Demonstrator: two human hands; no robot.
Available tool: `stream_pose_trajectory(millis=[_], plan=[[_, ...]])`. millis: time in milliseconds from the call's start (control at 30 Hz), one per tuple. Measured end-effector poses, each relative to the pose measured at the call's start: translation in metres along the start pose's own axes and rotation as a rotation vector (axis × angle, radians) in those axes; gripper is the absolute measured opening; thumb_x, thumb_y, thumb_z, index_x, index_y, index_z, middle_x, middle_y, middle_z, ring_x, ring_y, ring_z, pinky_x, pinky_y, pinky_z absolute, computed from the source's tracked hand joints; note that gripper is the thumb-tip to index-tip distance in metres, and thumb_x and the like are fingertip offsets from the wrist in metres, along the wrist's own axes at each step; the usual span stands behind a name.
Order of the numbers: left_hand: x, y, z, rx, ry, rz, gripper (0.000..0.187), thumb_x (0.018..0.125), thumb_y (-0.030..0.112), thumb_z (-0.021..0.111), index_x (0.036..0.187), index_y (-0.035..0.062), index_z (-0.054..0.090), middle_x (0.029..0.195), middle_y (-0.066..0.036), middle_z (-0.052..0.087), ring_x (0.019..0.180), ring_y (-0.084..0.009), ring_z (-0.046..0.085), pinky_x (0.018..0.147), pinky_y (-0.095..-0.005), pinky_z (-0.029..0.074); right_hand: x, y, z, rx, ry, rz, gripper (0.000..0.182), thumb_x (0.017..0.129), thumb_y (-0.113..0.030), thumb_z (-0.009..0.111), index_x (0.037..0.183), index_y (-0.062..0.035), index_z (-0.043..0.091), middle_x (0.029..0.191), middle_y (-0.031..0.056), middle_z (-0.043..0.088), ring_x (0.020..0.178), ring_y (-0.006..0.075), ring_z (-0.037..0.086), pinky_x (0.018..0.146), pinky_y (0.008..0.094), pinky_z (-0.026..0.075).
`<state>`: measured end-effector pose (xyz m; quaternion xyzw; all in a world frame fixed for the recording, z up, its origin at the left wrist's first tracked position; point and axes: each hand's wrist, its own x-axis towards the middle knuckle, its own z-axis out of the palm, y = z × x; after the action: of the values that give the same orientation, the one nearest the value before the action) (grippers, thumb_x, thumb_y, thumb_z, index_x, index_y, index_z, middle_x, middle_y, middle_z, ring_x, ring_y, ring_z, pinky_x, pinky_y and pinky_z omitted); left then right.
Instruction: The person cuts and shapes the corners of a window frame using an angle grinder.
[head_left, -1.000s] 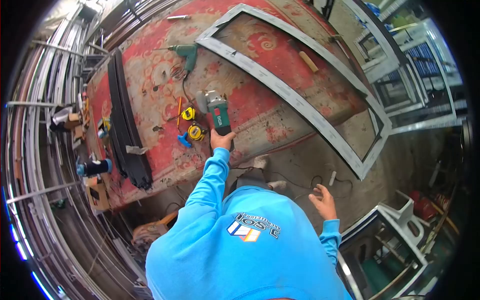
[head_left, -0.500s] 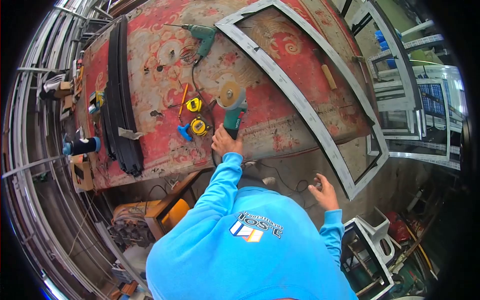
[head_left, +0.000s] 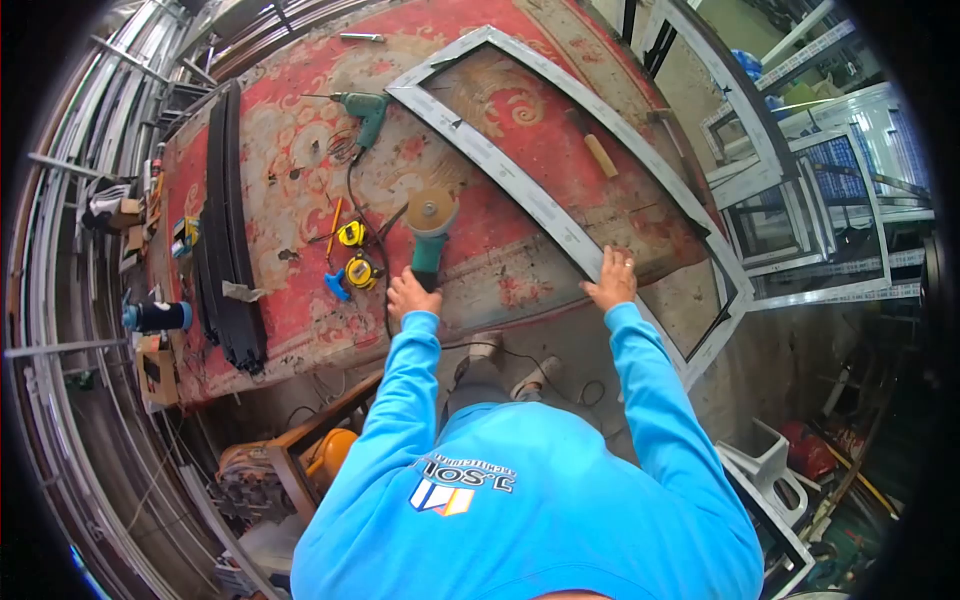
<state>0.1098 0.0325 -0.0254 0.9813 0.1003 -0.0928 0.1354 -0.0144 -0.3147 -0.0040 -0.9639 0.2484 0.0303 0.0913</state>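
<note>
Near two tape measures point(head_left: 359, 271), left fingers point(head_left: 399, 286) spread at one grinder point(head_left: 428, 252), right fingers point(head_left: 619, 262) spread on one frame point(head_left: 537, 208).

The left hand point(head_left: 413, 295) partly hides the grinder point(head_left: 429, 248). The bottom edge crops the sweatshirt point(head_left: 540, 480) (the tape measures' point(head_left: 359, 272) markings are illegibly small).

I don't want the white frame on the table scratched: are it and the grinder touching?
Apart. The head view shows a strip of cloth between the grinder and the white frame.
</note>
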Motion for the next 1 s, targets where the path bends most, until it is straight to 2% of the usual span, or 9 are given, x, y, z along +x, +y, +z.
stream_pose_trajectory(millis=[133, 233, 300, 433, 600, 733, 833, 900, 1000], plan=[[-0.023, -0.008, -0.009, -0.040, -0.032, 0.005, 0.083, 0.069, 0.034, 0.084, 0.141, 0.0148, 0.046, 0.137, -0.013, 0.048, 0.130, -0.0365, 0.045, 0.105, -0.0541, 0.039, 0.016, 0.024, 0.015, 0.077, -0.130, 0.053, 0.080, 0.066, -0.038, 0.085, 0.129, -0.0047, 0.049, 0.128, 0.0180, 0.055, 0.122, 0.0374, 0.052, 0.101, 0.0460, 0.046], [-0.066, -0.009, -0.012, -0.251, 0.502, 0.194, 0.056, 0.070, 0.025, 0.081, 0.122, 0.0096, 0.064, 0.138, -0.015, 0.047, 0.128, -0.0368, 0.045, 0.107, -0.0496, 0.037, 0.017, 0.028, -0.006, 0.233, -0.124, 0.095, 0.074, 0.060, -0.038, 0.084, 0.120, -0.0048, 0.056, 0.122, 0.0178, 0.060, 0.113, 0.0365, 0.060, 0.096, 0.0454, 0.050], [-0.098, -0.013, -0.010, -0.380, 0.549, 0.388, 0.040, 0.073, 0.015, 0.078, 0.111, 0.0076, 0.068, 0.127, -0.013, 0.054, 0.118, -0.0316, 0.054, 0.101, -0.0441, 0.043, 0.006, 0.030, -0.030, 0.271, -0.101, 0.094, 0.069, 0.059, -0.039, 0.082, 0.114, -0.0039, 0.061, 0.117, 0.0181, 0.063, 0.110, 0.0368, 0.062, 0.096, 0.0443, 0.051], [-0.163, -0.006, 0.017, -0.921, -0.128, 0.492, 0.020, 0.083, 0.007, 0.072, 0.103, 0.0055, 0.070, 0.104, -0.010, 0.064, 0.094, -0.0226, 0.063, 0.082, -0.0350, 0.052, -0.001, 0.044, -0.095, 0.359, -0.062, 0.050, 0.065, 0.057, -0.043, 0.081, 0.104, -0.0001, 0.066, 0.105, 0.0228, 0.069, 0.101, 0.0373, 0.067, 0.090, 0.0434, 0.052], [-0.186, 0.029, 0.004, -0.846, -0.821, 0.490, 0.029, 0.093, 0.026, 0.070, 0.113, 0.0048, 0.068, 0.110, -0.009, 0.066, 0.097, -0.0213, 0.064, 0.086, -0.0331, 0.051, -0.032, 0.076, -0.173, 0.516, -0.099, 0.022, 0.068, 0.056, -0.044, 0.083, 0.103, 0.0027, 0.071, 0.098, 0.0216, 0.072, 0.091, 0.0316, 0.070, 0.085, 0.0372, 0.053], [-0.158, 0.067, -0.020, -0.880, -0.847, 0.611, 0.037, 0.096, 0.033, 0.065, 0.119, 0.0038, 0.065, 0.114, -0.009, 0.066, 0.101, -0.0188, 0.063, 0.085, -0.0329, 0.053, -0.086, 0.104, -0.207, 0.749, -0.235, 0.015, 0.058, 0.060, -0.034, 0.085, 0.102, 0.0046, 0.072, 0.093, 0.0149, 0.073, 0.083, 0.0209, 0.068, 0.079, 0.0316, 0.052], [-0.123, 0.098, -0.025, -1.044, -0.865, 0.558, 0.043, 0.098, 0.038, 0.062, 0.126, 0.0059, 0.061, 0.126, -0.009, 0.062, 0.100, -0.0232, 0.065, 0.086, -0.0361, 0.051, -0.133, 0.130, -0.210, 0.840, -0.248, 0.054, 0.053, 0.063, -0.026, 0.085, 0.103, 0.0045, 0.072, 0.093, 0.0114, 0.072, 0.082, 0.0175, 0.066, 0.077, 0.0301, 0.051], [-0.110, 0.131, -0.051, -1.202, -0.959, 0.316, 0.049, 0.100, 0.043, 0.056, 0.132, 0.0062, 0.055, 0.128, -0.010, 0.060, 0.107, -0.0249, 0.061, 0.091, -0.0401, 0.050, -0.164, 0.148, -0.205, 0.918, -0.240, 0.074, 0.053, 0.063, -0.023, 0.085, 0.106, 0.0043, 0.071, 0.092, 0.0099, 0.071, 0.081, 0.0155, 0.065, 0.077, 0.0289, 0.051], [-0.094, 0.176, -0.064, -1.333, -0.959, 0.332, 0.057, 0.099, 0.052, 0.054, 0.135, 0.0078, 0.052, 0.133, -0.011, 0.057, 0.110, -0.0287, 0.060, 0.095, -0.0451, 0.047, -0.212, 0.152, -0.218, 1.002, -0.265, 0.156, 0.053, 0.063, -0.018, 0.085, 0.108, 0.0052, 0.070, 0.094, 0.0081, 0.071, 0.082, 0.0141, 0.065, 0.077, 0.0275, 0.051]])
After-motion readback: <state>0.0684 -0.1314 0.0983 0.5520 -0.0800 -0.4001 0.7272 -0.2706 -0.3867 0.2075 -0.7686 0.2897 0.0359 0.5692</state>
